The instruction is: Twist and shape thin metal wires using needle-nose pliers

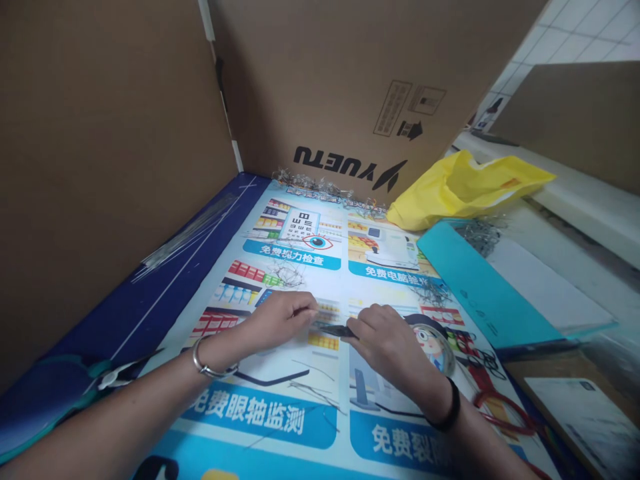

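My left hand (286,319), with a silver bangle at the wrist, is closed in a pinch above the printed sheet (343,373). Whatever sits between its fingertips is too small to make out. To its right, my right hand (383,337) is wrapped around dark pointed pliers (337,331); their jaws point left at the left fingertips, and their handles are hidden in the palm. Loose thin wires (315,397) lie on the sheet below the hands. Small tangles of bent wire (285,273) rest farther up, another wire cluster (430,291) at the right.
Cardboard walls (320,80) stand at the back and left. Straight wires (187,233) lie along the left side, near teal-handled scissors (95,380). On the right are a yellow bag (465,187), a turquoise folder (480,287), a tape roll (440,343) and red-handled pliers (505,413).
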Demonstrator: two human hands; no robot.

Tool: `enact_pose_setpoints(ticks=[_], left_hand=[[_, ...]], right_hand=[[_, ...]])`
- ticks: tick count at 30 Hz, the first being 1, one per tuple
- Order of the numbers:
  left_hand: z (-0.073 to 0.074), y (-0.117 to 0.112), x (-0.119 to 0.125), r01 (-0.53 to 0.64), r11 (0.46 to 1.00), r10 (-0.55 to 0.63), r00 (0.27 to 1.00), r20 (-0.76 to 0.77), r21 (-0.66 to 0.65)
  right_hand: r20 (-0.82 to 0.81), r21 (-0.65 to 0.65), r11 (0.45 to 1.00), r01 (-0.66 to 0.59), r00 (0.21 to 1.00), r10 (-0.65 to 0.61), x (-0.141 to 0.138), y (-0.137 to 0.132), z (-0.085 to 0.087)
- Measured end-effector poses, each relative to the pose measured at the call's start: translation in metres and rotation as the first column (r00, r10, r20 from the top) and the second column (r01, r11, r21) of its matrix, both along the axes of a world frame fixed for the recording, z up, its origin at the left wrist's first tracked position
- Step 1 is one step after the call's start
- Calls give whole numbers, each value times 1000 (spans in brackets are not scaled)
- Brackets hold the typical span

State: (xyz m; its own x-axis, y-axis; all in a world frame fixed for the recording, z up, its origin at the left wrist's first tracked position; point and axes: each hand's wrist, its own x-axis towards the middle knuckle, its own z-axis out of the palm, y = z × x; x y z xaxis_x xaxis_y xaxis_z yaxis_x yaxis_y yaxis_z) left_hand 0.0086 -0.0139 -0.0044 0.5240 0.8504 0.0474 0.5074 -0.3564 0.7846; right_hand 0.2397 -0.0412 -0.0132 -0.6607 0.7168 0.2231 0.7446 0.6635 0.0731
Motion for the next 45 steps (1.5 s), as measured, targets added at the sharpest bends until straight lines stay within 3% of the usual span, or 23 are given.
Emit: enact_pose_setpoints(ticks=[3,6,13,19,30,35,38,42,45], left_hand=[[-1,4,0,-96,988,101,994,37,-123],[-4,3,1,-153,943,193,975,112,-297],[-4,-5,8,-84,807,305,907,291,-584],[-1,-8,12,-74,762,332,897,291,-643],[-3,-9,12,-26,773,292,901,320,-633],[-8,-9,13,-33,799,277,907,318,-601],[-8,-8,12,-91,860,255,929,268,-503],[-4,-11,11,-156,978,171,980,104,-136],[-3,-15,9,-91,986,89,996,20,138]], right_hand=[[-43,115,993,40,998,-35,-2,-1,0],[-78,262,965,25,997,-5,-2,-6,0],[0,381,922,-65,998,70,-4,-17,-5],[-3,395,915,-82,996,91,-6,-17,-3],[30,307,949,-78,997,72,-5,-18,-2],[29,281,956,-80,997,75,-4,-16,-3],[36,248,966,-69,997,62,-4,-15,-4],[58,214,975,-53,997,41,-6,-13,-4],[65,183,982,-52,997,41,-9,-12,-1]])
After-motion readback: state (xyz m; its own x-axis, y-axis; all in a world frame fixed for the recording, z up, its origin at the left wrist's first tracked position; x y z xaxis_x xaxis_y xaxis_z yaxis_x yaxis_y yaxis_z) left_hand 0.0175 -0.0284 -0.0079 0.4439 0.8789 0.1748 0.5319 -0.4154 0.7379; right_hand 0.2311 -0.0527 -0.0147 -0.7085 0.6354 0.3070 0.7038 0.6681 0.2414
